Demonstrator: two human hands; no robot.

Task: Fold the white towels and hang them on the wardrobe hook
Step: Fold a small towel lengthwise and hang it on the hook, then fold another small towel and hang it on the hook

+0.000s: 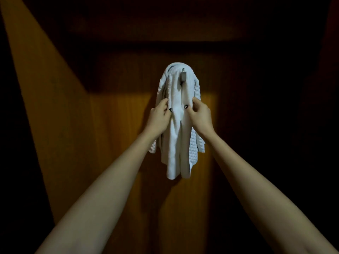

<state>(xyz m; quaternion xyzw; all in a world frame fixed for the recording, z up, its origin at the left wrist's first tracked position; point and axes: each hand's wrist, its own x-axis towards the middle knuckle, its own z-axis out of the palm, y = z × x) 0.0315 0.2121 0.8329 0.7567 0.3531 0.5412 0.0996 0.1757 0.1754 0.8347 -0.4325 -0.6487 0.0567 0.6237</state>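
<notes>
White towels (176,143) hang bunched over a small metal hook (183,77) at the middle of a wooden wardrobe panel (113,143). The smooth cloth is in front and waffle-textured cloth shows at both outer edges. A person's bare arms reach up to them. The left hand (159,117) and right hand (200,116) each have fingers curled, pinching the front folds about halfway down the cloth, one hand to each side, dark-painted nails against the fabric.

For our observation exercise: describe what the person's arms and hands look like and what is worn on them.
Both forearms are bare: no sleeves, watch or bracelet in view. The left hand and right hand wear dark nail polish; each thumbnail shows a small pale mark.
</notes>
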